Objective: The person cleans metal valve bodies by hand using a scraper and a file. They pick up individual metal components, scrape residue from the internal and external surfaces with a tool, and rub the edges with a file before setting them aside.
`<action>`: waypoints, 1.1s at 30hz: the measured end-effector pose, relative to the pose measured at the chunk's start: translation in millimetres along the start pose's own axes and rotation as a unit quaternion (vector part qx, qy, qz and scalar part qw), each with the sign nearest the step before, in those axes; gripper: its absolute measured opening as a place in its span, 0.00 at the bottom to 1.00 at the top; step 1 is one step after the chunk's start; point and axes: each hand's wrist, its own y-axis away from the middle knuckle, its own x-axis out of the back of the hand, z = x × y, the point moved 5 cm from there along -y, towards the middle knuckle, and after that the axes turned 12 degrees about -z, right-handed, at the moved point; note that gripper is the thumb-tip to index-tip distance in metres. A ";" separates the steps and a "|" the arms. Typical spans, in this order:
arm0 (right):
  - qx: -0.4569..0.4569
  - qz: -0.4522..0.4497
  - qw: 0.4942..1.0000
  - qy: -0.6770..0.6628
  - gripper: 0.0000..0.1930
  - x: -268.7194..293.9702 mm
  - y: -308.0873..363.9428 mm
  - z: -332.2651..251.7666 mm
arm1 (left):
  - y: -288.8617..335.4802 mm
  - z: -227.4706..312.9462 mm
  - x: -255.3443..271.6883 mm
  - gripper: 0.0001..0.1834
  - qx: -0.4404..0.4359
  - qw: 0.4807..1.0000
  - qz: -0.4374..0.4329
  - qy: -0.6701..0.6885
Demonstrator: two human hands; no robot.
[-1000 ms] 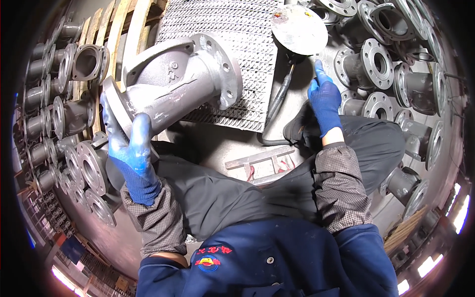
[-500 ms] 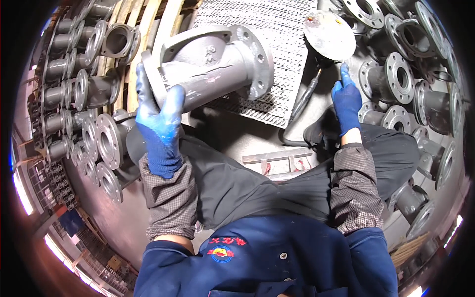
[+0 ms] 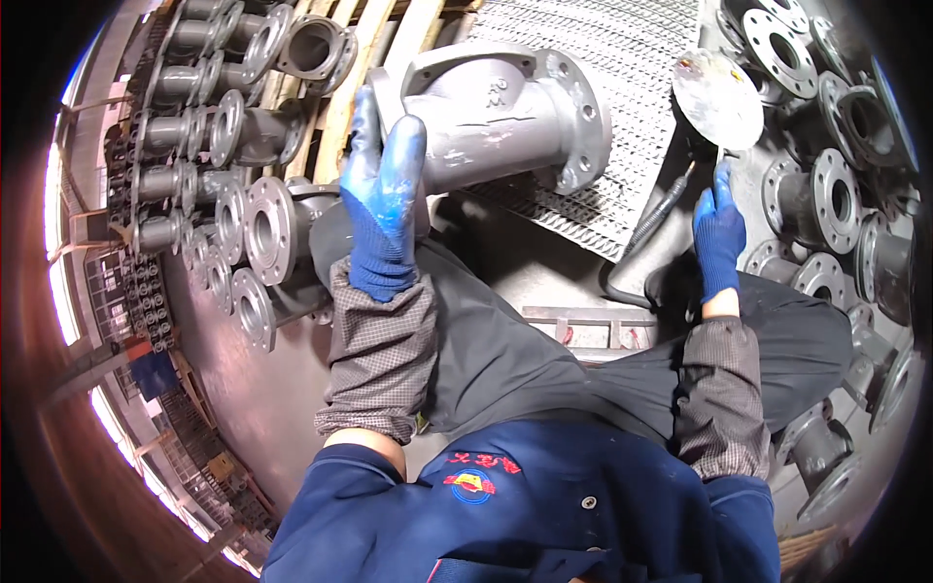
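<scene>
A grey flanged valve body (image 3: pixel 496 126) lies on its side in front of me, with a bolt-hole flange at its right end. My left hand (image 3: pixel 384 209), in a blue glove, grips the flange at its left end, thumb and fingers on opposite sides of the rim. On the right, my gloved right hand (image 3: pixel 719 233) is closed with its index finger stretched forward along a thin, light-coloured tool, mostly hidden by the fingers. The tool's tip reaches the near edge of a round, whitish plate (image 3: pixel 717 102) with smears on it.
A ridged metal plate (image 3: pixel 632 126) lies beyond my knees, beside wooden slats (image 3: pixel 403 44). A dark hose (image 3: pixel 661 209) runs below the round plate. A low metal frame (image 3: pixel 593 316) sits between my legs. Grey flanged castings stand in rows left (image 3: pixel 272 233) and right (image 3: pixel 834 199).
The whole view has shifted, so everything appears farther right. My left hand keeps its grip on the valve body, and my right hand remains just below the round plate.
</scene>
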 end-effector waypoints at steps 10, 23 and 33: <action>0.038 -0.189 0.758 -0.623 0.21 18.9 28.9 -89.3 | -4.6 3.0 8.2 0.21 -0.163 0.940 0.011 -0.299; -0.028 -0.235 0.628 -0.741 0.21 -41.8 14.9 -143.4 | -15.6 10.0 -18.9 0.48 0.116 0.989 -0.077 0.040; 0.255 -0.066 0.880 -0.395 0.13 25.3 40.6 -139.7 | -1.6 -4.9 14.0 0.24 -0.061 0.984 -0.067 -0.150</action>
